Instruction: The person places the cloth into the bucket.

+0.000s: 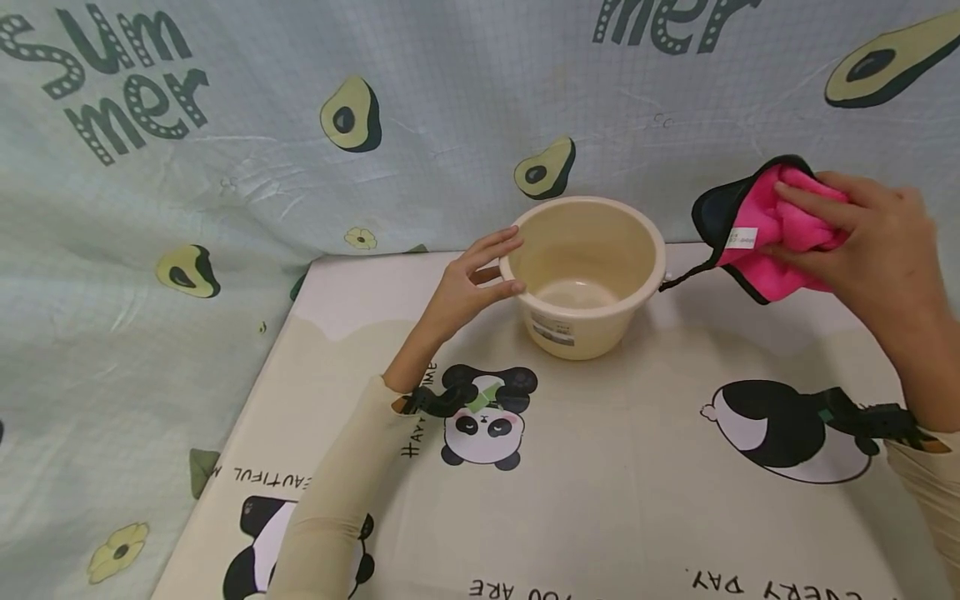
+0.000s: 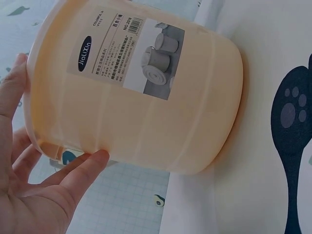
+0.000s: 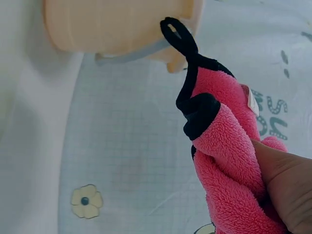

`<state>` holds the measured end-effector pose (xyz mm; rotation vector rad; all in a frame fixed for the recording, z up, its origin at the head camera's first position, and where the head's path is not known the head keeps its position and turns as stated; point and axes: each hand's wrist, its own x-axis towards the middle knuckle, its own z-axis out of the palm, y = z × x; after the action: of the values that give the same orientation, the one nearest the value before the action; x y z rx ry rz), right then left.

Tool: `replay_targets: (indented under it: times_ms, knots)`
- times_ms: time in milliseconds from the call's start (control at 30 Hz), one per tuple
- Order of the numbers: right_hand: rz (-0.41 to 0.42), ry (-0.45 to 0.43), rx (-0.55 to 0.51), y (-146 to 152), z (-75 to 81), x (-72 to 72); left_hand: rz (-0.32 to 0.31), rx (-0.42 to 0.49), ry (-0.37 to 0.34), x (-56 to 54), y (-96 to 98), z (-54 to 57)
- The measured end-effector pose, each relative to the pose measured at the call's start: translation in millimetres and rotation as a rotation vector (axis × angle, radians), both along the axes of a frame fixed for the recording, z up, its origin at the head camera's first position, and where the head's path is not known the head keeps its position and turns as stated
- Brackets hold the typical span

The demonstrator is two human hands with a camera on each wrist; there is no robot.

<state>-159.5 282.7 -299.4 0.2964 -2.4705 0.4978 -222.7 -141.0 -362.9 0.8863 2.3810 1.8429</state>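
Observation:
A cream plastic bucket [image 1: 577, 333] stands upright on the table, its inside bare in the head view. My left hand [image 1: 480, 279] grips the left side of its rim, thumb toward the front and fingers behind. The left wrist view shows the bucket's printed label [image 2: 129, 53] and fingertips against its wall. Up to the right of the bucket, my right hand [image 1: 885, 229] holds a bunched pink towel [image 1: 795, 221] with black edging. A black hanging loop [image 3: 180, 36] dangles from the towel toward the bucket, and a small white tag [image 1: 742, 238] shows on it.
A white tablecloth [image 1: 600, 467] printed with pandas and lettering covers the table. Behind and to the left hangs a pale curtain [image 1: 450, 108] with avocado prints, close behind the bucket. The bucket's grey handle [image 3: 131, 53] hangs at its back.

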Motion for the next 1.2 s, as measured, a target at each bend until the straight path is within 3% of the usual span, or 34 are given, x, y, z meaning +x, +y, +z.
replay_targets:
  times_ms: [433, 867, 1200]
  knots:
    - [-0.017, 0.039, 0.001, -17.3, 23.4, -5.0, -0.004, 0.003, -0.010, 2.2, -0.3, 2.7]
    - [-0.077, 0.082, -0.053, -27.7, 41.9, -13.6, -0.002, -0.009, 0.028, 2.1, -0.6, 0.2]
    - [-0.021, 0.001, -0.112, -33.4, 44.9, -13.2, -0.013, -0.002, 0.013, 1.8, 0.3, 0.5]
